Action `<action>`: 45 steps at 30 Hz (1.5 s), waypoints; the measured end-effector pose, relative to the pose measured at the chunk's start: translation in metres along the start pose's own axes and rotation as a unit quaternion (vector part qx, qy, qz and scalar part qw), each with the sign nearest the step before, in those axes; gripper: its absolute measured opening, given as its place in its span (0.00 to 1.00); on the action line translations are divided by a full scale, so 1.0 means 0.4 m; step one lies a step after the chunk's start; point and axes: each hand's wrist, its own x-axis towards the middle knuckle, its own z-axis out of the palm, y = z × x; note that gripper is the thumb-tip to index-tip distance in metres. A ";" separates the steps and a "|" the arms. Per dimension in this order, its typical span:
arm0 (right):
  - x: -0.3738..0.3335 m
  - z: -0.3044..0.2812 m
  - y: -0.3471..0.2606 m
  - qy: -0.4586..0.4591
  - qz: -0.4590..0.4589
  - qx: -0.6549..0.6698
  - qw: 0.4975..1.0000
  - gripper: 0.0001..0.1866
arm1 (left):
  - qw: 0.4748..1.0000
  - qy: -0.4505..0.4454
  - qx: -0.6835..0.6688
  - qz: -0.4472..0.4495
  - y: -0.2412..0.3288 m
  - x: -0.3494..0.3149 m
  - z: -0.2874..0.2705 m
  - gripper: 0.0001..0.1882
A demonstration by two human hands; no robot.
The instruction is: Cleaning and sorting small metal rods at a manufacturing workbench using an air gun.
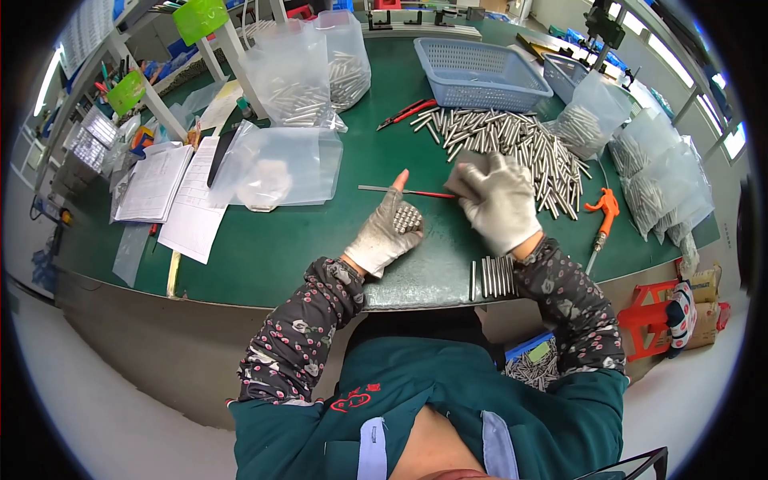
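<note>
My left hand (384, 238), in a pale glove with bare fingertips, is closed round a bundle of metal pins (408, 218), their round ends facing up. Its thumb points away from me. My gloved right hand (502, 200) is curled over a grey flat-sided piece (474, 163) whose kind I cannot make out, beside the near edge of a heap of loose metal pins (520, 140). Between the hands lies a thin file with a red handle (428, 194). A row of pins (494, 277) is laid side by side at the table's front edge, by my right forearm.
Behind the heap is a blue plastic basket (484, 76), with red-handled pliers (406, 114) to its left. Bags of pins (664, 184) and an orange air gun (606, 212) are on the right. Papers (192, 200) and clear bags (280, 164) cover the left.
</note>
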 end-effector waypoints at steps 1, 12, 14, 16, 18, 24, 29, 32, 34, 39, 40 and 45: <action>-0.001 -0.013 0.018 -0.008 0.013 0.077 0.997 0.20 | 1.000 0.000 0.001 0.003 -0.002 0.009 -0.003 0.51; -0.033 0.006 0.076 -0.086 0.072 0.024 0.993 0.24 | 0.990 0.026 0.136 0.002 0.016 0.003 0.001 0.51; -0.043 0.024 0.087 -0.109 0.068 0.016 0.992 0.24 | 0.999 0.010 0.049 0.015 -0.007 0.001 -0.008 0.51; -0.055 0.034 0.097 -0.124 0.064 0.019 0.990 0.25 | 0.998 0.009 0.055 0.011 -0.007 0.002 -0.007 0.51; -0.055 0.028 0.089 -0.089 0.036 -0.004 0.995 0.25 | 0.998 0.009 0.062 0.006 -0.004 0.003 -0.006 0.52; -0.024 -0.007 -0.024 -0.079 -0.053 0.190 0.977 0.21 | 0.999 0.011 0.051 0.009 -0.009 0.001 -0.008 0.52; 0.004 0.021 -0.082 -0.199 0.014 0.327 0.924 0.21 | 0.989 0.037 0.141 0.033 -0.031 0.002 -0.013 0.54; -0.004 0.071 -0.084 -0.193 0.003 0.381 0.904 0.21 | 0.998 0.028 0.004 0.055 -0.026 0.008 0.007 0.54; -0.009 0.083 -0.088 -0.198 0.017 0.431 0.880 0.22 | 0.995 0.035 0.073 0.056 -0.031 0.004 -0.004 0.53; -0.041 0.080 -0.082 -0.268 0.305 0.612 0.679 0.27 | 0.991 0.013 0.127 0.047 0.000 -0.007 -0.008 0.52; -0.047 0.086 -0.083 -0.283 0.351 0.670 0.591 0.30 | 0.989 0.016 0.120 0.086 0.010 -0.008 -0.002 0.52; -0.042 0.072 -0.119 -0.285 0.276 0.876 0.274 0.28 | 0.941 -0.012 0.234 0.245 0.024 -0.003 0.025 0.53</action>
